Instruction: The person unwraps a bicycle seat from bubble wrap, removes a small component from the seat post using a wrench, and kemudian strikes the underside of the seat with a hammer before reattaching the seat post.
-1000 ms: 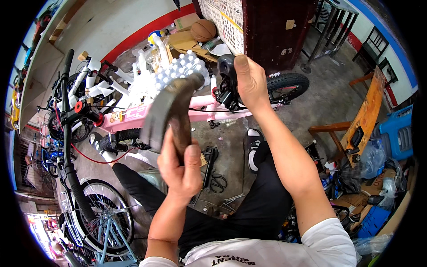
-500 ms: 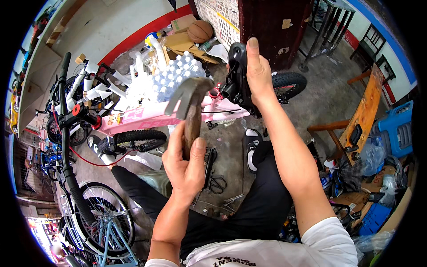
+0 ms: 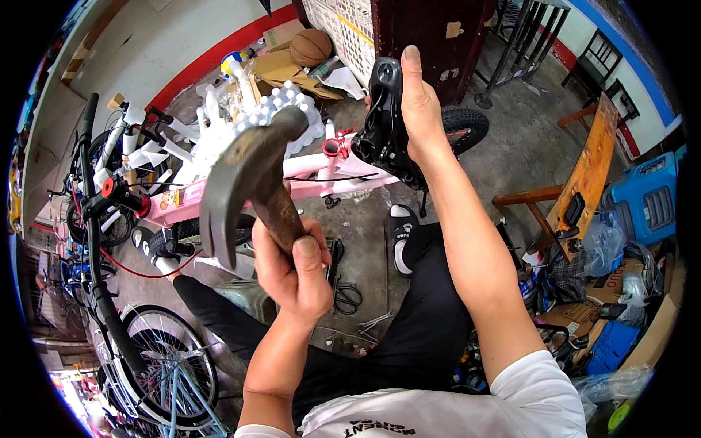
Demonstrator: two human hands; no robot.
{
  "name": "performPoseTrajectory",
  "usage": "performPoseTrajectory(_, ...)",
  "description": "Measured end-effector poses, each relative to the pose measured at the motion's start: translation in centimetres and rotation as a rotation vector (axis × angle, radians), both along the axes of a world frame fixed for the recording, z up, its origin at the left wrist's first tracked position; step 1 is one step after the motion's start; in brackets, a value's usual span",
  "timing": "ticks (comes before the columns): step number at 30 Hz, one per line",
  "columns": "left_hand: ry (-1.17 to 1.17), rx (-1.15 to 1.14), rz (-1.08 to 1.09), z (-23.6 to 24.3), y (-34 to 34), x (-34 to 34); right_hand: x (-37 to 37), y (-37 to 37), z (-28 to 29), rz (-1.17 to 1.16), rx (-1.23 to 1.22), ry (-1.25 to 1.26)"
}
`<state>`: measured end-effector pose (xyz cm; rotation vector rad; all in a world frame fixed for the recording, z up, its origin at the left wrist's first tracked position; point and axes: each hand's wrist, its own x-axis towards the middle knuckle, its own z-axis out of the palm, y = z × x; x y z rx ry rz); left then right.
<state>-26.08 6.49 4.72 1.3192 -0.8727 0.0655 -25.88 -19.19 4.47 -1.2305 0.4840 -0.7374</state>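
Observation:
My left hand [image 3: 296, 274] is closed round the wooden handle of a claw hammer [image 3: 235, 179], raised with its metal head up and the claw pointing down to the left. My right hand [image 3: 423, 109] grips a black bicycle saddle [image 3: 385, 95], held on end with its underside fittings turned to the left and my thumb along its edge. Below and behind both lies a pink bicycle frame [image 3: 310, 187]. Its red seat clamp [image 3: 334, 147] shows just left of the saddle, round a tube with no saddle in it.
Black handlebars [image 3: 95, 212] reach along the left, beside a bicycle wheel [image 3: 171, 358]. Wrapped white parts and a pack of bottles [image 3: 303, 120] stand behind the frame, near a basketball [image 3: 310, 47]. At right are a wooden bench [image 3: 588, 175] and a blue plastic stool [image 3: 642, 197].
The hammer has turned and come closer and leftward in my left hand, its head now tilted over. My right hand and the saddle have shifted slightly up. The whole view has moved a little.

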Motion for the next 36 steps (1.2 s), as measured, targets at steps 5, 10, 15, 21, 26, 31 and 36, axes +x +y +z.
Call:
performPoseTrajectory(5, 0.292, 0.455, -0.1, -2.2, -0.4, 0.6, 0.0, -0.2, -0.5, -0.035, -0.074, 0.011)
performPoseTrajectory(10, 0.092, -0.009, 0.012, -2.5, -0.3, -0.2, 0.3, -0.9, -1.6, -0.101, -0.164, 0.096)
performPoseTrajectory(15, -0.004, 0.416, 0.021, -3.5, -1.2, 0.9, 0.4, -1.0, -1.7, -0.136, -0.2, 0.087)
performPoseTrajectory(21, 0.099, 0.126, 0.04, -3.0, -0.6, -0.6, 0.2, -0.4, -0.8, -0.076, -0.145, 0.055)
performPoseTrajectory(26, 0.096, 0.285, -0.001, -4.0, -1.1, -0.6, -0.2, 0.2, -0.3, -0.029, -0.079, 0.024)
performPoseTrajectory(31, 0.168, 0.214, -0.014, -3.6, -0.6, -0.8, -0.1, -0.3, -0.1, -0.028, -0.1, 0.015)
performPoseTrajectory(36, 0.037, 0.069, 0.043, -3.9, -1.2, -0.9, -0.3, 0.8, 0.5, -0.016, -0.068, 0.009)
